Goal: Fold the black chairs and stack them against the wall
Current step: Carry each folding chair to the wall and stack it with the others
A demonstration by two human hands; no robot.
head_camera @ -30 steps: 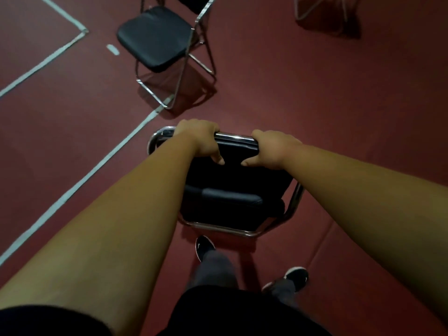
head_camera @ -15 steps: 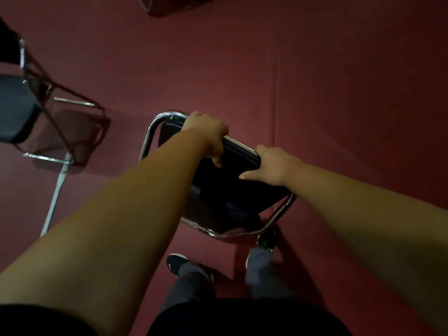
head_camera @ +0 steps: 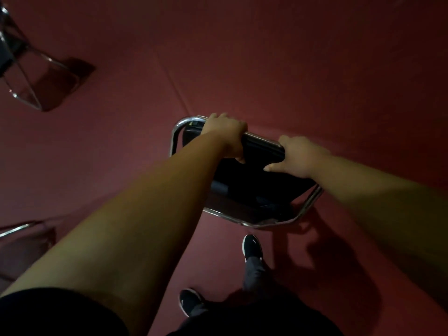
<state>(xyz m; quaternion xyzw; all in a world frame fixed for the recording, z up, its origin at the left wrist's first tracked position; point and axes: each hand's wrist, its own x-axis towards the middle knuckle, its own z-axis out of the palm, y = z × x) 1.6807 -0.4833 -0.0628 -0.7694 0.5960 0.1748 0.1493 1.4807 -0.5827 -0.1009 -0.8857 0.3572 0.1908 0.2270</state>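
- At the top rail of the black folding chair (head_camera: 254, 190): L hand (head_camera: 224, 132) fingers (head_camera: 225, 118) curled over the bar, packed close together, gripping just inside its left corner.
- R hand (head_camera: 298, 154) wrapped over the same rail further right, w/ thumb (head_camera: 271, 168) lying flat along the near face of the back pad.
- Hands apart, w/ a short bare stretch of rail between them.
- Chair sits straight ahead of and below both hands. It looks folded flat, seat tucked vs. the back, chrome frame (head_camera: 175, 134) looping round it.
- It hangs down from the grip, w/ the leg end just ahead of the front shoe (head_camera: 252, 246).
- Key relation: the rail runs upper-left to lower-right in view, so the chair is skewed. L end is farther out, R end nearer the body.
- Can't tell for sure if the legs clear the red floor (head_camera: 291, 57). The shadow cast to the right suggests it's lifted.
- Outward: unfolded chair (head_camera: 24, 76) top left, well apart. Another chrome frame (head_camera: 21, 229) at the left edge, lower down.
- No wall in view. Prob. mid-carry: this chair is folded, stacking not yet done. It'd need squaring up flat-on to the wall before setting down.
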